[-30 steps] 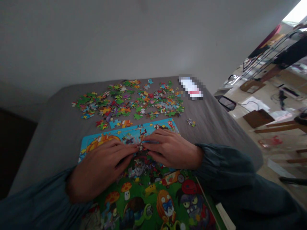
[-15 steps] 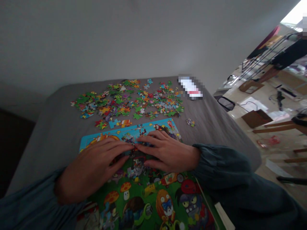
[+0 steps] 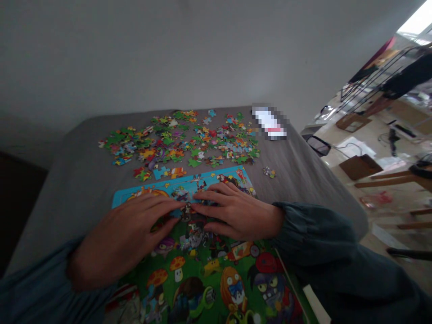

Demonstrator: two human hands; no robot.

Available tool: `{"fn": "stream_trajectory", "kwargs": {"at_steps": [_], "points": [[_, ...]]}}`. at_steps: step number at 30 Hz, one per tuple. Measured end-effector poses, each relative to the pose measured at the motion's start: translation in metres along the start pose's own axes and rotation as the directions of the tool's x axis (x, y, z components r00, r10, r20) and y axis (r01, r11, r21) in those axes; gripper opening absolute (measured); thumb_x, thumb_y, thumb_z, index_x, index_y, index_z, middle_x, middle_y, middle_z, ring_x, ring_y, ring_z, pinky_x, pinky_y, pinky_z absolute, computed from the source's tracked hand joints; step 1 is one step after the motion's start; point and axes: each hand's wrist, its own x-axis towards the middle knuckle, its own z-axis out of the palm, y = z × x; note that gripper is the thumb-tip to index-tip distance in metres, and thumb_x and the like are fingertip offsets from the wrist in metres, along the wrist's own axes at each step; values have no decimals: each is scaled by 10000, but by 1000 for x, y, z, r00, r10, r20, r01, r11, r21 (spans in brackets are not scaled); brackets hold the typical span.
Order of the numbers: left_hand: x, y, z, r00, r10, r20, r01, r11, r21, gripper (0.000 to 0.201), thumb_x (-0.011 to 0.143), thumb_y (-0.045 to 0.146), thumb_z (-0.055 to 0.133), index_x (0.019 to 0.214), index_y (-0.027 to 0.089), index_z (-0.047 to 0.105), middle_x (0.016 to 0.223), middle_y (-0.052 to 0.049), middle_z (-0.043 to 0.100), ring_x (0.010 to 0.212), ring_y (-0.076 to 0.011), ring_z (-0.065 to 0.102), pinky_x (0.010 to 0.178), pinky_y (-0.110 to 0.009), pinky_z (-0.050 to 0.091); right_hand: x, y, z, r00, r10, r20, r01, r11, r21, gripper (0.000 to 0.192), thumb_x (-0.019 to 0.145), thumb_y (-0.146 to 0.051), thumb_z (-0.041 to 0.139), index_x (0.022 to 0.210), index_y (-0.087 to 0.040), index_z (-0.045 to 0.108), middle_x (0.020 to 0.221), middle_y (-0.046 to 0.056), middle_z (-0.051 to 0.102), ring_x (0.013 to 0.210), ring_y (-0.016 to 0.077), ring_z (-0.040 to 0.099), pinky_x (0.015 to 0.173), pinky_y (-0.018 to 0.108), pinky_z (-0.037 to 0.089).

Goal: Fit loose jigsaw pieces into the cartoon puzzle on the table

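Observation:
A colourful cartoon jigsaw puzzle board (image 3: 216, 265) lies in front of me, its blue upper edge toward the wall. My left hand (image 3: 131, 234) comes over the board's left side, thumb and fingers closed at a small dark and white puzzle piece (image 3: 186, 212). The piece is low over the board or touching it; I cannot tell which. My right hand (image 3: 232, 211) rests on the board's upper right part, fingers apart, with the index fingertip near that piece. The hands hide parts of the picture beneath them.
Many loose puzzle pieces (image 3: 195, 155) are spread beyond the board on the grey cloth-covered table (image 3: 297, 180). One small piece (image 3: 269, 172) lies apart at the right. A blurred-out phone (image 3: 270, 123) is at the back right. A cardboard box (image 3: 361, 166) stands on the floor.
My left hand has drawn back slightly to the left, and the puzzle piece between the fingertips shows more plainly. My right hand has barely moved.

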Motion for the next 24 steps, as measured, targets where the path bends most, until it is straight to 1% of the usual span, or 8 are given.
{"fn": "stream_trajectory", "kwargs": {"at_steps": [2,4,6,8,11,14,18,24], "points": [[-1,0,1,1000,-9,-1,9,1000,16,504,1062,663,405,1213,355,775,1121,-49,824,995,-299,769,901,-486,626,2,-1,-1,999,26,-21,-26,999,25,494,1122,-434,463,1490,-131,593,1515,147,608,1322,323,505,1167,578,430],[-2,0,2,1000,-24,-11,25,998,52,547,1062,680,369,1235,350,769,1060,-57,827,933,-309,775,822,-486,632,6,-2,-1,996,82,-44,-80,996,49,461,1128,-397,461,1475,-127,599,1455,143,642,1287,299,526,1145,533,448],[-2,0,2,999,-43,-20,45,996,77,582,1055,699,346,1243,347,770,987,-61,825,860,-318,774,741,-481,626,9,-1,0,988,139,-60,-135,989,65,398,1127,-350,473,1429,-149,637,1395,130,665,1247,282,543,1109,495,463],[-2,1,2,998,-55,-22,57,996,69,584,1046,707,354,1233,352,778,942,-58,821,816,-315,769,715,-472,621,12,1,2,982,175,-67,-169,982,85,345,1119,-322,498,1372,-176,681,1354,121,673,1210,271,555,1072,467,469],[1,1,-1,999,-44,-16,44,999,26,565,1046,697,369,1196,360,797,918,-50,821,783,-297,764,725,-456,624,15,5,4,976,204,-81,-192,972,134,317,1097,-321,561,1340,-174,701,1321,122,674,1186,263,564,1051,443,464],[4,2,-3,1000,-13,-12,13,1000,9,541,1049,681,389,1161,359,809,925,-42,830,780,-284,769,728,-445,628,17,7,5,970,224,-95,-205,963,175,294,1071,-299,616,1318,-158,692,1305,128,672,1206,261,562,1054,430,454],[6,6,-2,1000,26,-5,-26,1000,-4,510,1059,649,396,1137,370,815,977,-36,842,855,-287,784,759,-445,639,18,7,3,965,245,-90,-221,951,215,215,1061,-253,619,1242,-146,666,1254,138,684,1178,258,572,1028,426,452],[6,12,6,999,49,-20,-48,999,16,551,1079,628,361,1140,320,814,1091,-56,842,967,-291,787,868,-464,644,16,7,1,963,251,-102,-206,923,325,71,1044,-218,620,1070,-159,651,1089,101,713,1056,232,590,951,389,468]]}}
